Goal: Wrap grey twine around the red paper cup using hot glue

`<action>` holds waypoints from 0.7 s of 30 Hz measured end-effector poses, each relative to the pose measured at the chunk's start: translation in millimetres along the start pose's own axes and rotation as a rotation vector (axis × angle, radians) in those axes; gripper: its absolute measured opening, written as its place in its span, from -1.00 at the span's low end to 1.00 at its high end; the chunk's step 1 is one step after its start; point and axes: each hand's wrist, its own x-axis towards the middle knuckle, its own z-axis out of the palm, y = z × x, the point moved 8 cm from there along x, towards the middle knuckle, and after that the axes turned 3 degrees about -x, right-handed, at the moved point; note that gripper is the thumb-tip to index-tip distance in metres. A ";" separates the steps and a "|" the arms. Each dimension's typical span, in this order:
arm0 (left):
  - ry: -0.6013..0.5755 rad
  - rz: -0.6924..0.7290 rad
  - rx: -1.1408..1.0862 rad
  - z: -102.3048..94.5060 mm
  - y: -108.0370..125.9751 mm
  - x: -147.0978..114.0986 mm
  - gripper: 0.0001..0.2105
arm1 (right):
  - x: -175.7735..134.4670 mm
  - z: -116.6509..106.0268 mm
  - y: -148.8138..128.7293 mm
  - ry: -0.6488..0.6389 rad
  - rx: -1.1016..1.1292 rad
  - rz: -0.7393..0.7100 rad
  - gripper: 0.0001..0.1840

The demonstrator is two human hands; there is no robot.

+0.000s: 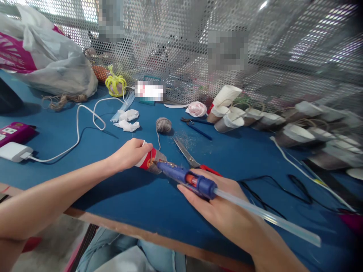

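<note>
My left hand [132,154] is closed around a red and white paper cup [145,161], tilted on its side, with grey yarn wrapped over part of it. A strand runs from the cup to a small ball of grey yarn [163,125] on the table. In my right hand [215,192] is a blue hot glue gun [181,173], its nozzle at the cup's yarn-covered side. A long clear glue stick [269,217] sticks out of the gun's back. Scissors with red handles [187,153] lie open just beyond the gun. My right fingers are partly hidden by it.
Blue-handled pliers [198,126] lie beyond the scissors. Several wrapped cups with handles [229,120] line the right back. A white cable [78,128] crosses the left side to a charger [15,151]. A black cord [263,192] lies at right. A perforated metal screen [176,49] stands behind.
</note>
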 end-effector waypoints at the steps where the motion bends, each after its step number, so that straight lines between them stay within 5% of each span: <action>1: 0.003 0.000 0.007 -0.3 0.5 -0.2 -0.67 | -0.1 0.5 -0.4 -0.008 0.006 -0.007 -0.93; 21: 0.006 0.038 0.058 -0.5 5.3 -3.8 -0.67 | -0.7 -0.3 0.1 -0.031 0.011 0.014 -0.92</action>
